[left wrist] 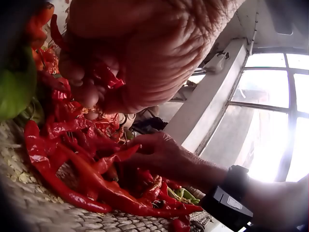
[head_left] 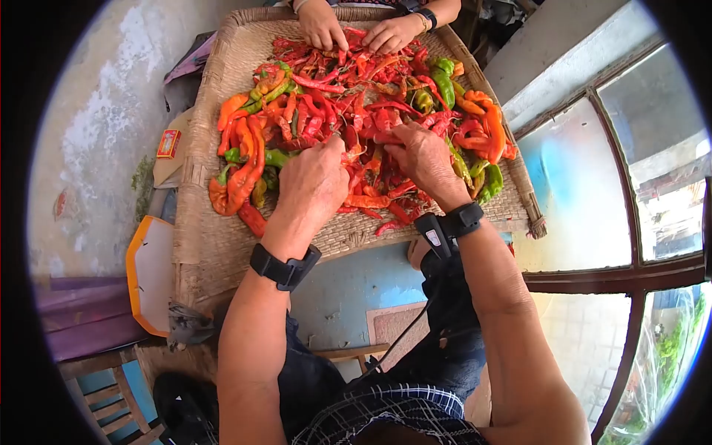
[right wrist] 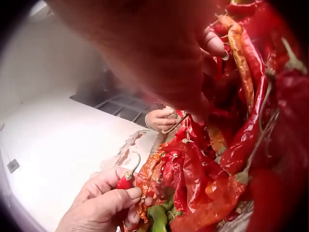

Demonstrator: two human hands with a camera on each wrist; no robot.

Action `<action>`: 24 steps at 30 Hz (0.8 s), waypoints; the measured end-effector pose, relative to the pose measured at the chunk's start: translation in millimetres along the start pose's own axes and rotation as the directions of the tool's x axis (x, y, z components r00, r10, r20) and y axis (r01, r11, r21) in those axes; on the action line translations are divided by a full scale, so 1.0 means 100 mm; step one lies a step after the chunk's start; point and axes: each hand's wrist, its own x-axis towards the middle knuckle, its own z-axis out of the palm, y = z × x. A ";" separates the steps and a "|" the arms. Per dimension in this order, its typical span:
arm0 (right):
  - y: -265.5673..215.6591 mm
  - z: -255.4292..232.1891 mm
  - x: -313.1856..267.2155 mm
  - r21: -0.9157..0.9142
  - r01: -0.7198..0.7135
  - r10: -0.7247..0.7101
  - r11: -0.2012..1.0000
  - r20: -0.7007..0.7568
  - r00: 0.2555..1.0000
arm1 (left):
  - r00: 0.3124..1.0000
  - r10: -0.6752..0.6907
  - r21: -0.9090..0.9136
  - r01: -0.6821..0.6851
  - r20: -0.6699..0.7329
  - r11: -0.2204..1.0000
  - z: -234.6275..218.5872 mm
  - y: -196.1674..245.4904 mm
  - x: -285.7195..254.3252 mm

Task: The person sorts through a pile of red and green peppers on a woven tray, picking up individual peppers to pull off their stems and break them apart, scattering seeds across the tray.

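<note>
My left hand (head_left: 315, 178) is over the near middle of a heap of red chili peppers (head_left: 319, 111). In the right wrist view its thumb and fingers pinch a small red chili pepper (right wrist: 124, 181) with a curved stem, beside a wrinkled orange-red one (right wrist: 150, 176). My right hand (head_left: 424, 159) reaches into the heap just to the right, its fingers bent down among red peppers; I cannot tell whether they grip one. In the left wrist view, long glossy red peppers (left wrist: 104, 188) lie below both hands.
The peppers lie on a woven tray (head_left: 215, 259) with a raised rim. Across it, another person's hands (head_left: 322, 26) work in the far part of the heap. Green peppers (head_left: 443, 81) and orange peppers (head_left: 495, 133) sit along the sides. A window (head_left: 578, 193) stands at right, an orange-rimmed board (head_left: 152, 274) at left.
</note>
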 end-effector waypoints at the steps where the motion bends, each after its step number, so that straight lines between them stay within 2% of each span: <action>1: -0.03 -0.03 0.05 0.000 0.007 -0.007 1.000 -0.003 1.000 | 1.000 -0.001 0.003 0.001 -0.006 1.000 0.01 -0.01 0.00; 3: -0.09 -0.14 0.16 0.201 -0.055 0.069 0.978 -0.063 0.996 | 1.000 0.017 -0.003 -0.017 0.008 1.000 0.02 -0.01 0.01; 4: -0.07 -0.17 0.21 0.199 0.013 0.016 0.980 -0.147 0.989 | 1.000 0.022 0.004 -0.022 -0.001 1.000 0.03 -0.01 0.01; 5: -0.05 -0.21 0.27 0.197 0.012 0.017 0.980 -0.143 0.990 | 1.000 0.020 0.001 -0.020 0.001 1.000 0.03 -0.01 0.00; 6: -0.03 -0.26 0.34 0.389 -0.049 0.090 0.920 -0.088 0.992 | 1.000 0.024 -0.002 -0.024 -0.001 1.000 0.04 0.00 0.00; 8: -0.05 -0.33 0.36 0.686 -0.130 0.171 0.716 0.008 0.985 | 1.000 0.026 -0.006 -0.026 -0.008 1.000 0.03 0.01 0.00; 9: -0.09 -0.35 0.33 0.685 -0.127 0.167 0.718 0.009 0.986 | 1.000 0.012 0.013 -0.012 0.010 1.000 0.03 0.03 0.01; 11: -0.16 -0.35 0.27 0.772 -0.312 0.330 0.554 0.140 0.933 | 1.000 -0.004 0.040 0.003 0.029 0.999 0.03 0.01 0.02; 12: -0.15 -0.32 0.26 0.796 -0.341 0.317 0.501 0.198 0.928 | 1.000 0.017 0.034 -0.017 0.007 0.999 0.04 0.01 0.02; 13: -0.13 -0.33 0.24 0.793 -0.348 0.325 0.500 0.200 0.924 | 0.999 0.040 0.021 -0.040 -0.015 0.999 0.06 0.02 0.01; 15: -0.12 -0.39 0.28 0.912 -0.299 0.314 0.280 0.207 0.927 | 0.999 0.041 0.020 -0.041 -0.004 0.999 0.05 0.04 0.03; 16: -0.06 -0.38 0.32 0.933 -0.252 0.309 0.259 0.167 0.936 | 0.999 0.038 0.026 -0.038 0.010 0.999 0.04 0.03 0.03; 17: -0.04 -0.38 0.34 0.982 -0.141 0.308 0.129 0.095 0.947 | 0.999 0.035 0.027 -0.035 0.017 0.999 0.04 0.02 0.02; 19: -0.06 -0.36 0.39 0.961 -0.047 0.479 0.272 -0.093 0.873 | 0.999 0.033 0.049 -0.034 0.013 0.998 0.06 0.03 0.02; 20: -0.01 -0.37 0.36 0.961 -0.051 0.483 0.271 -0.090 0.871 | 0.999 0.032 0.047 -0.033 0.018 0.998 0.06 0.03 0.02; 21: 0.07 -0.38 0.31 0.697 -0.175 0.439 0.695 -0.218 0.872 | 0.999 0.034 0.055 -0.034 0.009 0.998 0.05 0.03 0.02; 22: 0.15 -0.40 0.26 0.249 -0.269 0.339 0.931 -0.307 0.890 | 0.999 0.036 0.062 -0.036 -0.001 0.997 0.05 0.04 0.01; 23: 0.22 -0.43 0.20 0.245 -0.275 0.343 0.930 -0.305 0.888 | 0.999 0.038 0.058 -0.038 0.004 0.998 0.04 0.04 0.01; 24: 0.27 -0.47 0.13 0.076 -0.246 0.254 0.966 -0.138 0.957 | 0.999 0.043 0.059 -0.044 0.008 0.997 0.04 0.04 0.02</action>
